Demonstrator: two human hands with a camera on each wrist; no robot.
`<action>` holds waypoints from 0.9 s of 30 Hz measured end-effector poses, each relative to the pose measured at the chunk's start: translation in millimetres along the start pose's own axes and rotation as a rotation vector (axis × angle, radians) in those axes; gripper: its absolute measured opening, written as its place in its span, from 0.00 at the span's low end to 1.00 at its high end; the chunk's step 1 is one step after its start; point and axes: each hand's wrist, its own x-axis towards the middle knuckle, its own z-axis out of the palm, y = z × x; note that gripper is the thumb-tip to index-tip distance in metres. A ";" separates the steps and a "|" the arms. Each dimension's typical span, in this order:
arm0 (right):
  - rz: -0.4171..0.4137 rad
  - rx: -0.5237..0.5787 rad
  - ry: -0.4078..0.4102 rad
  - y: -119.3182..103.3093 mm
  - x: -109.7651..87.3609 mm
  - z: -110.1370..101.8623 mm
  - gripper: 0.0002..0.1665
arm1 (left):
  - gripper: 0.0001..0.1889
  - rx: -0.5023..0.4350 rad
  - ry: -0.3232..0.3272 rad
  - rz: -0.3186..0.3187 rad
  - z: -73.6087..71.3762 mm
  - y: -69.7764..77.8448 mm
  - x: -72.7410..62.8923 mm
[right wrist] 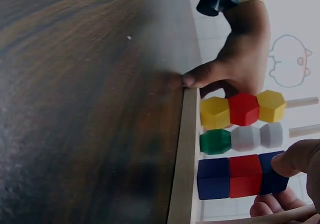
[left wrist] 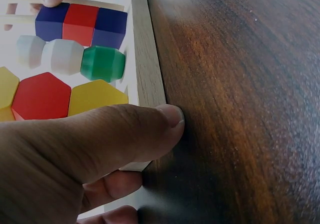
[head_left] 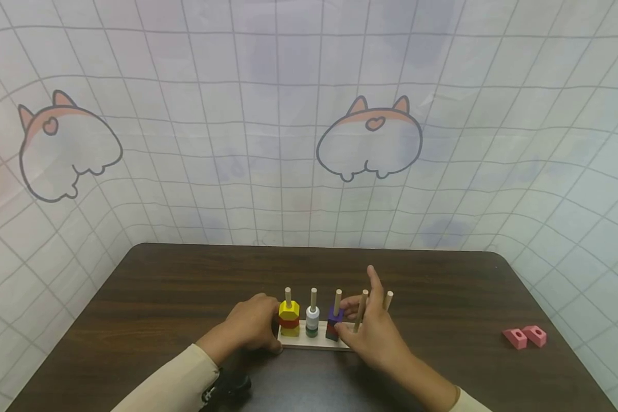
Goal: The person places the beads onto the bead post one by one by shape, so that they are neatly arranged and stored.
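A wooden peg stand (head_left: 309, 345) with several upright pegs sits on the table. My left hand (head_left: 250, 323) grips its left end, thumb (left wrist: 165, 116) on the front edge. On the leftmost peg, a red bead (right wrist: 243, 108) lies between two yellow hexagonal beads (head_left: 289, 311). Beside it, two white beads (right wrist: 246, 138) top a green one (left wrist: 103, 63). The third peg carries a blue block (right wrist: 213, 179), a red block (right wrist: 245, 176) and an upper blue block (right wrist: 272, 174). My right hand (head_left: 378, 335) pinches that upper block between thumb and fingers, index finger raised.
Two pink blocks with holes (head_left: 516, 338) lie at the table's right side. Two bare pegs (head_left: 361, 311) stand at the right of the stand, partly behind my right hand. A gridded cloth (head_left: 237, 143) hangs behind the dark wooden table (head_left: 185, 274).
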 end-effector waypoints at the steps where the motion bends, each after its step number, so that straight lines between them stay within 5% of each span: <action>1: 0.001 -0.006 -0.001 0.6 -0.4 0.3 0.75 | 0.24 -0.004 0.000 0.003 0.0 0.0 -0.1; 10: -0.042 -0.085 -0.059 4.6 -10.9 -4.1 0.71 | 0.24 -0.026 0.007 0.017 -2.6 1.1 -2.2; 21: -0.126 -0.208 -0.340 22.3 -33.0 -35.5 0.55 | 0.24 -0.023 0.010 0.028 -2.4 0.5 -2.6; 27: -0.166 -0.309 -0.396 39.7 -42.6 -59.4 0.36 | 0.24 -0.026 0.011 0.033 -0.7 -1.1 -1.7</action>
